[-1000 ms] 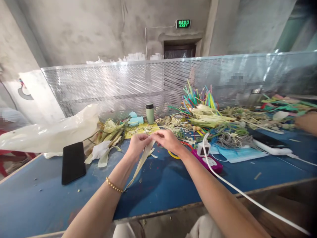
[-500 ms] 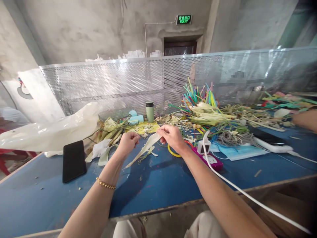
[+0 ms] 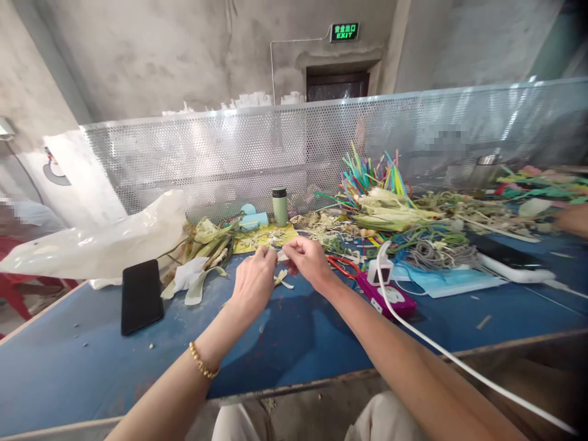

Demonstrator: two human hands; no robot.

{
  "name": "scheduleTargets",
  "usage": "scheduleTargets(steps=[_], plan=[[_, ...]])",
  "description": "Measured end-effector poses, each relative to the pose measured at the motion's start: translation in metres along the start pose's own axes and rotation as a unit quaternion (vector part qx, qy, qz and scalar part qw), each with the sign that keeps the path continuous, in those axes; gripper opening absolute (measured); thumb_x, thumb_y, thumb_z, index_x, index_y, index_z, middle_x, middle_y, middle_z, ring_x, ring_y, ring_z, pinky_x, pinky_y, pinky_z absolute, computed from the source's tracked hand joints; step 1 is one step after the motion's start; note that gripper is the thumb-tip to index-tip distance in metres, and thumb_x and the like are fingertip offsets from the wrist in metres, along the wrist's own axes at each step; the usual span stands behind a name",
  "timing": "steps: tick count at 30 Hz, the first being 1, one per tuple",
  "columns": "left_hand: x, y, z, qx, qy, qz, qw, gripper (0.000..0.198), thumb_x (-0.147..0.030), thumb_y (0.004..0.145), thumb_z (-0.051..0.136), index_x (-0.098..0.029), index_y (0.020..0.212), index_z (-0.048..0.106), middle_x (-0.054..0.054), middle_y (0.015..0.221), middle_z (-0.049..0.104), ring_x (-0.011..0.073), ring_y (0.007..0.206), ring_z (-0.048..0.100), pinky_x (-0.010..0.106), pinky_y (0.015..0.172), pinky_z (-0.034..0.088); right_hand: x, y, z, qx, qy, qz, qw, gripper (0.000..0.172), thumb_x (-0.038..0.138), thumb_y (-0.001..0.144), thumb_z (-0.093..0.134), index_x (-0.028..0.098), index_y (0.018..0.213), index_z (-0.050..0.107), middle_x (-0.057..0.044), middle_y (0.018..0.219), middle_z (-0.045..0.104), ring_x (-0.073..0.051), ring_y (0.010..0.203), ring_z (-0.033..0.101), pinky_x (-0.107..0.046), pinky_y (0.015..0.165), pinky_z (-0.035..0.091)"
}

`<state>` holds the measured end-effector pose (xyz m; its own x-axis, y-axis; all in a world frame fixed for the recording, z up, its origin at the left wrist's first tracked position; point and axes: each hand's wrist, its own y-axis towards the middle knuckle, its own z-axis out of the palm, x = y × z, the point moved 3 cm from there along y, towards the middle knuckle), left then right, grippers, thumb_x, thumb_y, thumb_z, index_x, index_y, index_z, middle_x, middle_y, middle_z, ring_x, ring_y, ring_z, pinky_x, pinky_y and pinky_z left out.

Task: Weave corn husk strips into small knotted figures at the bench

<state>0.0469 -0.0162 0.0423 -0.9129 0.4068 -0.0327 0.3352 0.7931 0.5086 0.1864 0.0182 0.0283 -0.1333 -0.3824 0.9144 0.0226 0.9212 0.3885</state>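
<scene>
My left hand (image 3: 256, 277), with a gold bead bracelet on the wrist, is closed with its fingertips pinched. Close beside it, my right hand (image 3: 309, 262) is closed in a pinch too. Between the fingers of both shows a bit of a pale corn husk strip (image 3: 281, 256); most of it is hidden by the hands. Just below them a small husk scrap (image 3: 283, 279) lies on the blue table (image 3: 275, 343).
A black phone (image 3: 141, 298) and a bundle of husks (image 3: 209, 239) lie left. Behind stand a green bottle (image 3: 280, 208) and a husk pile (image 3: 390, 211). Right are a purple power strip (image 3: 390, 300) with a white cable, a blue mask (image 3: 454, 282) and another person's hand (image 3: 572, 219).
My left hand has moved right and met my right hand, which has shifted slightly down. The husk strip, which hung long from my right hand, is now mostly hidden between both hands.
</scene>
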Motion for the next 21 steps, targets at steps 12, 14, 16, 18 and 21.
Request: scheduleTargets(steps=[12,14,16,18,21], plan=[[0.060,-0.059,-0.004,-0.066,-0.086,0.087,0.990,0.016,-0.015,0.094,0.045,-0.019,0.088,0.059,0.004,0.086,0.066,0.0185,0.080,0.061,0.030,0.073,0.045,0.017,-0.038,0.035,0.250,-0.190,-0.340,0.886,0.007,0.014,0.088,0.060,0.017,0.084,0.064,-0.005,0.097,0.060,-0.013,0.084,0.057,-0.024,0.073,0.045],[0.061,-0.080,0.006,-0.007,-0.052,0.097,0.994,0.021,-0.013,0.094,0.041,-0.018,0.087,0.060,0.006,0.088,0.066,0.0190,0.077,0.061,0.032,0.073,0.046,0.008,-0.046,0.046,0.304,-0.246,-0.353,0.850,0.010,0.013,0.090,0.057,0.016,0.083,0.064,-0.005,0.094,0.061,-0.014,0.084,0.057,-0.024,0.074,0.044],[0.057,-0.099,0.012,0.040,-0.038,0.129,0.990,0.025,-0.014,0.095,0.039,-0.019,0.086,0.062,0.006,0.088,0.068,0.0206,0.080,0.061,0.034,0.074,0.046,0.001,-0.053,0.054,0.354,-0.306,-0.351,0.811,0.012,0.016,0.091,0.056,0.016,0.082,0.064,-0.004,0.088,0.061,-0.014,0.082,0.057,-0.024,0.072,0.042],[0.052,-0.111,0.011,0.041,-0.035,0.133,0.990,0.027,-0.012,0.095,0.038,-0.019,0.094,0.064,0.009,0.098,0.069,0.0227,0.089,0.062,0.037,0.078,0.047,-0.004,-0.058,0.058,0.386,-0.351,-0.349,0.778,0.016,0.021,0.093,0.055,0.015,0.082,0.065,-0.004,0.084,0.060,-0.015,0.081,0.057,-0.024,0.072,0.041],[0.042,-0.121,0.005,0.025,-0.043,0.135,0.990,0.026,-0.012,0.093,0.041,-0.019,0.103,0.064,0.011,0.114,0.067,0.0257,0.097,0.061,0.041,0.079,0.048,-0.006,-0.063,0.061,0.392,-0.384,-0.367,0.751,0.022,0.026,0.096,0.051,0.014,0.084,0.066,-0.005,0.085,0.061,-0.015,0.081,0.057,-0.025,0.072,0.041]])
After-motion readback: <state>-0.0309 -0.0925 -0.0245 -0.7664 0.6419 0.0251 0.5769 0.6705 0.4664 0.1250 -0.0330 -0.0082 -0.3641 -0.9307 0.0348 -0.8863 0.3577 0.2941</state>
